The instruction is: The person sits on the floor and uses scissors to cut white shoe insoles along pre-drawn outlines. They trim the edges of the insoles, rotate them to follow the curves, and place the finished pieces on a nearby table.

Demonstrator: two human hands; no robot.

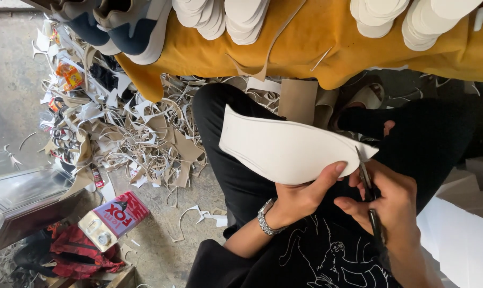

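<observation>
Concrete floor (pixel 161 250) fills the lower left of the frame, buried toward the centre under a heap of pale offcuts (pixel 145 138) too many to count. Across the top runs a worktop under a mustard cloth (pixel 316 37), carrying four stacks of white cut soles (pixel 241 18) and one pair of shoes (pixel 119 24) at upper left. One flat glue tin (pixel 113 218) lies at lower left beside a red rag (pixel 76 250), with a metal box (pixel 23 202) at the left edge.

At centre, the left hand (pixel 300 197), with a watch (pixel 266 217) at its wrist, has its grip clamped on the lower edge of one white sheet piece (pixel 284 149), thumb on top. The right hand (pixel 385 208) is closed around one pair of scissors (pixel 366 184), blades at the sheet's right tip.

Judging the risks: the left thumb sits near the blades, so a slip could nick it. The thin sheet may also flex, letting the cut wander off the faint outline drawn near its edge.
</observation>
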